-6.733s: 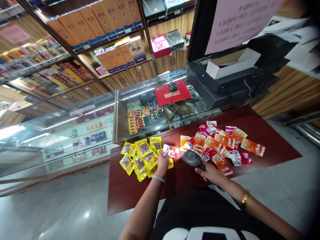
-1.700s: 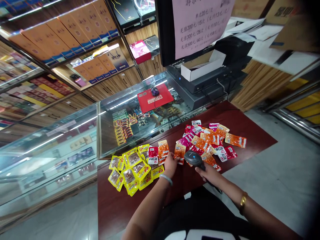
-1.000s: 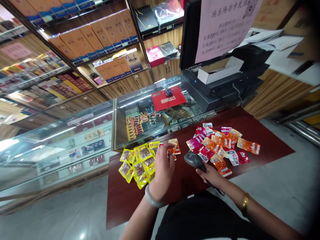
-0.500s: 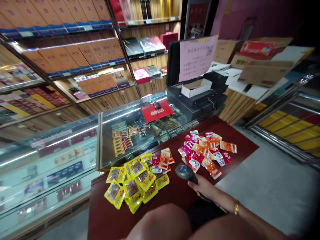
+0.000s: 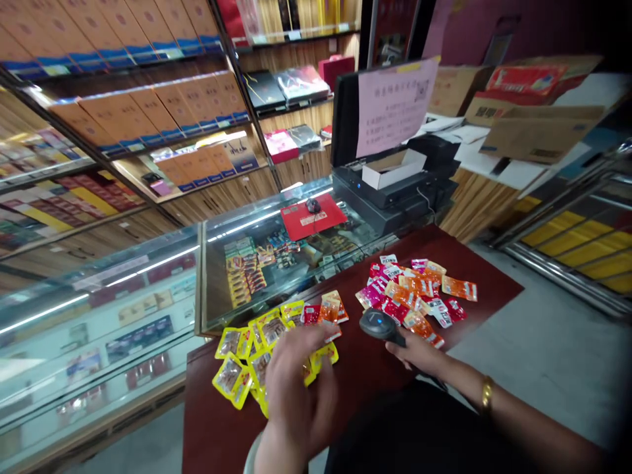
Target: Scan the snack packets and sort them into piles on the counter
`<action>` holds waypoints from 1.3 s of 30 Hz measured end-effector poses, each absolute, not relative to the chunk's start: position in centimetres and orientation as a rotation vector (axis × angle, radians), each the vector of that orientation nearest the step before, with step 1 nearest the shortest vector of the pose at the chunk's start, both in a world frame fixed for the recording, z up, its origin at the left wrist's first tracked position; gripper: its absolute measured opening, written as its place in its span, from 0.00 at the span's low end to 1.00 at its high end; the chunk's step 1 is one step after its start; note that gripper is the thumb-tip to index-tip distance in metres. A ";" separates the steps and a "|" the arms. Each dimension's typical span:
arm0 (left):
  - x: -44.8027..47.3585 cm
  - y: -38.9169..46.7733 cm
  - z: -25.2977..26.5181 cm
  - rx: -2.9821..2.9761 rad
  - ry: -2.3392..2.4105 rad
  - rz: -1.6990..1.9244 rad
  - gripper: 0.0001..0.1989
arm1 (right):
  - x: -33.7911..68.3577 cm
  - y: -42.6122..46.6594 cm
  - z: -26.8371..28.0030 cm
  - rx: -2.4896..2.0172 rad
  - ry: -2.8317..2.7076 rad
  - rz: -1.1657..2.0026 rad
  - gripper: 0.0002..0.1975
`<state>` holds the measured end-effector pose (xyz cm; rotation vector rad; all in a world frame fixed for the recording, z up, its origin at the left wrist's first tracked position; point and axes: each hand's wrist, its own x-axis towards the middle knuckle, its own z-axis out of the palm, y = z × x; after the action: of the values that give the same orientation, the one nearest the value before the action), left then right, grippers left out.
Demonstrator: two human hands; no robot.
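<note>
My left hand [image 5: 296,388] is raised above the yellow snack packets [image 5: 232,378], which partly vanish behind it. Its thumb stands apart from the bent fingers, somewhat blurred, and nothing shows between them. My right hand [image 5: 419,352], with a gold bracelet [image 5: 486,395] on the wrist, is wrapped round the handle of a dark barcode scanner [image 5: 378,324]. The scanner's head points left, with a blue light on top. Just beyond it lies a spread of red, pink and orange packets [image 5: 402,293]. A smaller group of orange and red packets [image 5: 332,307] touches the yellow pile's right side.
Packets lie on a dark red tabletop [image 5: 365,388] against a glass display counter [image 5: 212,283]. A monitor with a pink notice [image 5: 395,105], a white open box [image 5: 395,169] and a mouse on a red mat [image 5: 320,224] stand behind. Metal railing [image 5: 557,270] is at right.
My left hand has come up from the bottom edge, over the yellow packets. My right hand and the scanner appear slightly farther right, nearer the spread packets. The view has shifted a little.
</note>
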<state>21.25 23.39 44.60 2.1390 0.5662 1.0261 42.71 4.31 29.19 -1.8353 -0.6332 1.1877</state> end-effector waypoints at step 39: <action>36.5 19.4 19.1 1.130 1.297 0.357 0.14 | 55.4 1.2 26.5 -1.722 -0.912 1.402 0.27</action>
<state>36.46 19.45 19.08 1.1304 1.2974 0.3567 55.43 1.20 26.48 -1.7217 -0.9125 1.4025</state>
